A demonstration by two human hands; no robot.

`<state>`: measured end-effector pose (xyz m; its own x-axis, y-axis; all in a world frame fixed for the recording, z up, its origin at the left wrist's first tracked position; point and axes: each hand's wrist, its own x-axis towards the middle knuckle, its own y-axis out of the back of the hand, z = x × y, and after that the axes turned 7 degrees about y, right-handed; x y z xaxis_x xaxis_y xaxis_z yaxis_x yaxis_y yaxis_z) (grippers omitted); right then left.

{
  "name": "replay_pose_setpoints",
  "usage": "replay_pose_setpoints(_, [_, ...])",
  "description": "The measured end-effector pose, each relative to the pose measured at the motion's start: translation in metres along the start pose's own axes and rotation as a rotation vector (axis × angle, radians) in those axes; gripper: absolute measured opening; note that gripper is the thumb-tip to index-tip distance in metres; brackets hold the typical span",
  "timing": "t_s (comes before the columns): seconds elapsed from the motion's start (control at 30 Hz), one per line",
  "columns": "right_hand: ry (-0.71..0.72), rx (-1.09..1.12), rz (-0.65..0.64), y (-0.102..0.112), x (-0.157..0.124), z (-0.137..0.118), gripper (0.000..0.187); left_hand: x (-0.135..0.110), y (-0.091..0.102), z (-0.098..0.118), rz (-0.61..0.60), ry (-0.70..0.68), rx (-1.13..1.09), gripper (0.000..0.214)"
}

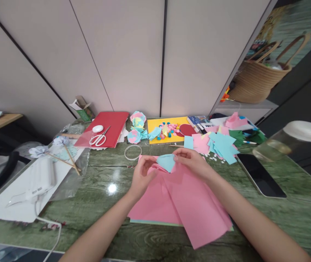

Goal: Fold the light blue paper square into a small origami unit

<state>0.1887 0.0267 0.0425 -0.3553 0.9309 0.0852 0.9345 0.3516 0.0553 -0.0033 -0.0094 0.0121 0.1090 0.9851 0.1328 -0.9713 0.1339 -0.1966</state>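
In front of me, my left hand (144, 173) has its fingers curled round the gathered upper edge of a pink paper (196, 203). My right hand (190, 161) pinches a small light blue paper piece (166, 162) at its right side. The blue piece lies against the pink paper, its left end close to my left fingers. Below the hands the pink paper fans out over a stack of pink sheets (155, 207), with a greenish sheet edge showing underneath. How the pink paper is folded at the top is partly hidden by my fingers.
White scissors (98, 139) rest on a red folder (111, 125). Behind my hands are paper flowers (138, 120), a tape ring (133, 152) and a yellow sheet (153, 127) with beads. Blue paper pieces (223, 145), a phone (261, 176) and a bottle (274, 145) stand right; a power strip (42, 176) left.
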Motion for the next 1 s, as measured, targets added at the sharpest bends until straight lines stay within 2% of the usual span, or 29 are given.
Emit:
replay_pose_setpoints(0.1, [0.007, -0.02, -0.032, -0.001, -0.001, -0.003, 0.015, 0.004, 0.002, -0.001, 0.042, 0.074, 0.115, 0.012])
replay_pose_setpoints(0.27, [0.003, -0.092, -0.091, -0.001, -0.002, -0.006, 0.015, 0.006, 0.002, 0.001, -0.04, 0.172, 0.147, 0.013])
replay_pose_setpoints(0.43, [0.014, -0.134, -0.088, -0.001, -0.001, -0.007, 0.013, 0.005, 0.001, 0.002, -0.098, 0.139, 0.143, 0.01])
replay_pose_setpoints(0.63, [0.044, -0.193, -0.066, -0.006, -0.003, -0.007, 0.01, 0.004, 0.0, 0.001, -0.083, 0.07, 0.178, 0.008])
replay_pose_setpoints(0.83, [0.07, -0.262, -0.039, -0.011, -0.005, -0.005, 0.009, 0.005, 0.0, 0.0, -0.08, 0.121, 0.181, 0.01])
replay_pose_setpoints(1.0, [0.08, -0.276, -0.042, -0.011, -0.004, -0.004, 0.009, 0.008, 0.002, 0.001, -0.186, 0.204, 0.08, 0.011])
